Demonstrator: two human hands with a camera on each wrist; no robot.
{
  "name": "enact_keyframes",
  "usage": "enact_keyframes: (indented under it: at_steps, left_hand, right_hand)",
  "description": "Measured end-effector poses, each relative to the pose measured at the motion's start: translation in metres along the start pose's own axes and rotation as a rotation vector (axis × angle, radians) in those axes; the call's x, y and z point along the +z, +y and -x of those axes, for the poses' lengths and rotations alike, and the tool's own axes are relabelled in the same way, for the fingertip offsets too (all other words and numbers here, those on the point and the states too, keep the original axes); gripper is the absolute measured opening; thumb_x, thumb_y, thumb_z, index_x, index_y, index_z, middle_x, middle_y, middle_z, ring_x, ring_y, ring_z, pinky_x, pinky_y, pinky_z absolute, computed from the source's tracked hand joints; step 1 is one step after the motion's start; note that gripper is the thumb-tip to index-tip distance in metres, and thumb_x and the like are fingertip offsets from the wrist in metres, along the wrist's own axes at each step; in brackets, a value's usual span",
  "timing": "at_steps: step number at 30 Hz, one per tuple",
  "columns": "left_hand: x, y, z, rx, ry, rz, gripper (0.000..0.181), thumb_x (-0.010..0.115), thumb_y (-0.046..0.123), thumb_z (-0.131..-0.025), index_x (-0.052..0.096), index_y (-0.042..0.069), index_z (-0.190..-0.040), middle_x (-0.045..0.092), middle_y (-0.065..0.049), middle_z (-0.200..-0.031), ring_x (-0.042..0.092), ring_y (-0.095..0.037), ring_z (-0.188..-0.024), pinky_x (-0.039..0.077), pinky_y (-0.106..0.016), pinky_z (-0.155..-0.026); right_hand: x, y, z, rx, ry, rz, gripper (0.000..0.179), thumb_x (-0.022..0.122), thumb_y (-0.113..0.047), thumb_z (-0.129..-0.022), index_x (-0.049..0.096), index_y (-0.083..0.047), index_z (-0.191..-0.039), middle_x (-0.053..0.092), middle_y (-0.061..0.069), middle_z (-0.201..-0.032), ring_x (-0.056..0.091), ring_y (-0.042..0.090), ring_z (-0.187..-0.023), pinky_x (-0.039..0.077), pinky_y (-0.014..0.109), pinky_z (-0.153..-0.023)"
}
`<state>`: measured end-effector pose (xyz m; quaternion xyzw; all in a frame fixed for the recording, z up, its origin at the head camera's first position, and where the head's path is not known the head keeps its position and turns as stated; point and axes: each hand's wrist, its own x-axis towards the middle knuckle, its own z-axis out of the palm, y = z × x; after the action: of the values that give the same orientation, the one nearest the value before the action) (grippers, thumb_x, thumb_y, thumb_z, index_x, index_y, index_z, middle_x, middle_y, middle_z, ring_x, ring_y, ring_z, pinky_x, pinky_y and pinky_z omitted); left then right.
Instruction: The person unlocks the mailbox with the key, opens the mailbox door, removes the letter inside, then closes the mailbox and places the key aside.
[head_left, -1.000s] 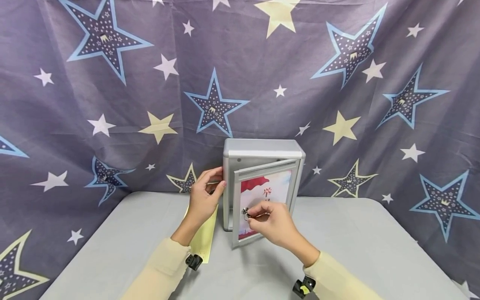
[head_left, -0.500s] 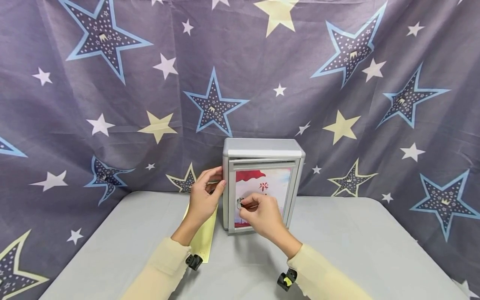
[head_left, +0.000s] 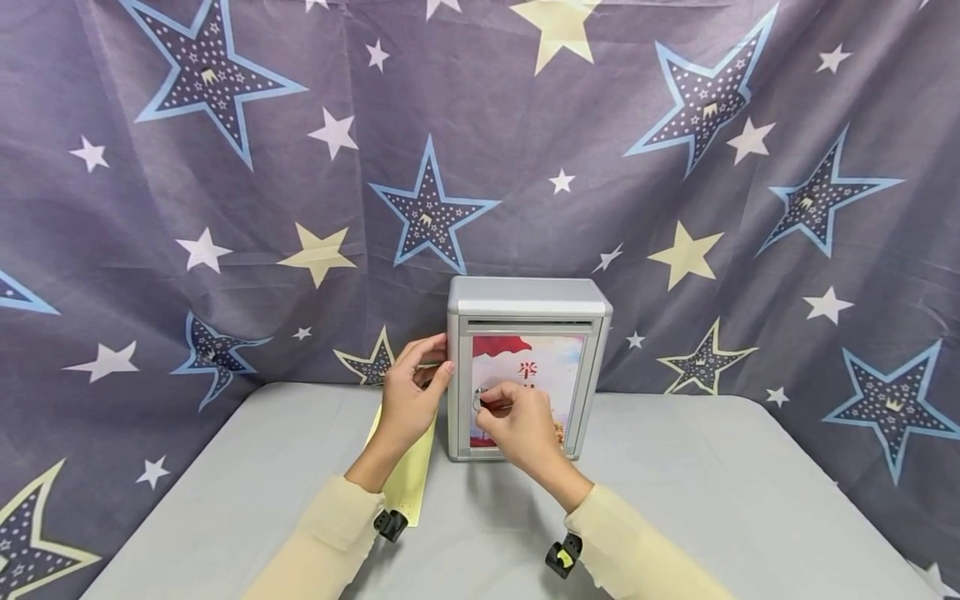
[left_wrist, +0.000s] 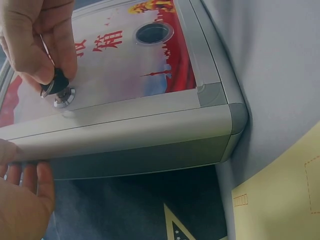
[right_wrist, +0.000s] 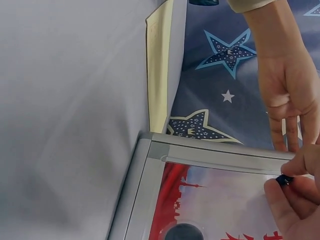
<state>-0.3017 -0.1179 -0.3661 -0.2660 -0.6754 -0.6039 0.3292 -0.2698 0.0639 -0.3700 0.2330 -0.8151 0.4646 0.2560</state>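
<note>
A silver metal box (head_left: 528,293) with a slot and a printed front door (head_left: 551,362) stands upright on the table. My right hand (head_left: 525,421) pinches the black head of a key (left_wrist: 60,80) between thumb and fingers. The key sits in the round chrome lock (left_wrist: 64,98) near the door's left edge, with a thin ring hanging from it. My left hand (head_left: 411,392) rests against the box's left side, fingers fairly straight and thumb at the front edge. The door lies flush in its frame.
A yellow paper envelope (head_left: 408,483) lies on the grey table (head_left: 675,483), left of the box and partly beneath my left forearm. Behind the box hangs a dark curtain (head_left: 525,225) printed with stars. A round dark window (left_wrist: 153,33) is set low in the door.
The door has swung from ajar to closed against the box, my right hand moving left and inward with the key. My left hand has stayed at the box's side.
</note>
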Motion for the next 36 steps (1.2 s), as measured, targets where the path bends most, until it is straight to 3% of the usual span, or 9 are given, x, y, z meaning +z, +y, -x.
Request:
enact_keyframes:
  at_steps: [8,17,23,29,36]
  left_hand:
    - [0.000,-0.001,0.001,0.007,-0.005,-0.015,0.038,0.069,0.000,-0.096,0.063,0.001,-0.134,0.061,-0.014,-0.126,0.064,-0.028,-0.110,0.059,-0.038,-0.093]
    - [0.000,-0.001,0.002,0.007,0.007,-0.042,0.038,0.069,0.000,-0.096,0.064,0.001,-0.133,0.062,-0.013,-0.125,0.064,-0.028,-0.108,0.060,-0.036,-0.091]
    - [0.002,0.001,0.001,-0.016,0.022,-0.064,0.039,0.068,-0.007,-0.094,0.063,-0.003,-0.132,0.062,-0.018,-0.124,0.064,-0.032,-0.108,0.060,-0.039,-0.090]
    - [0.003,0.005,0.001,0.008,0.021,-0.061,0.039,0.065,-0.012,-0.093,0.061,-0.009,-0.132,0.060,-0.025,-0.125,0.063,-0.039,-0.107,0.059,-0.027,-0.089]
    - [0.000,-0.001,0.001,0.018,0.004,-0.041,0.038,0.069,-0.002,-0.096,0.064,0.001,-0.134,0.062,-0.013,-0.126,0.064,-0.027,-0.108,0.060,-0.038,-0.091]
  right_hand:
    - [0.007,0.002,0.003,-0.091,0.046,0.030,0.013,0.074,0.006,-0.079,0.078,0.002,-0.091,0.076,0.010,-0.085,0.073,0.013,-0.072,0.061,0.020,-0.066]
    - [0.009,-0.001,0.007,-0.334,0.066,0.351,0.013,0.077,0.005,-0.079,0.080,-0.002,-0.089,0.077,0.007,-0.091,0.072,0.019,-0.087,0.063,0.033,-0.077]
    - [0.008,-0.007,0.008,-0.418,-0.013,0.563,0.013,0.080,0.004,-0.079,0.077,-0.003,-0.089,0.076,0.005,-0.090,0.067,0.021,-0.082,0.061,0.032,-0.073]
    - [0.009,-0.015,0.009,-0.542,-0.053,0.835,0.011,0.079,0.002,-0.080,0.072,-0.003,-0.086,0.070,0.006,-0.086,0.059,0.022,-0.078,0.057,0.029,-0.069]
    - [0.011,-0.015,0.011,-0.612,-0.026,0.929,0.011,0.080,0.002,-0.079,0.073,-0.004,-0.084,0.068,0.006,-0.085,0.055,0.023,-0.078,0.055,0.029,-0.068]
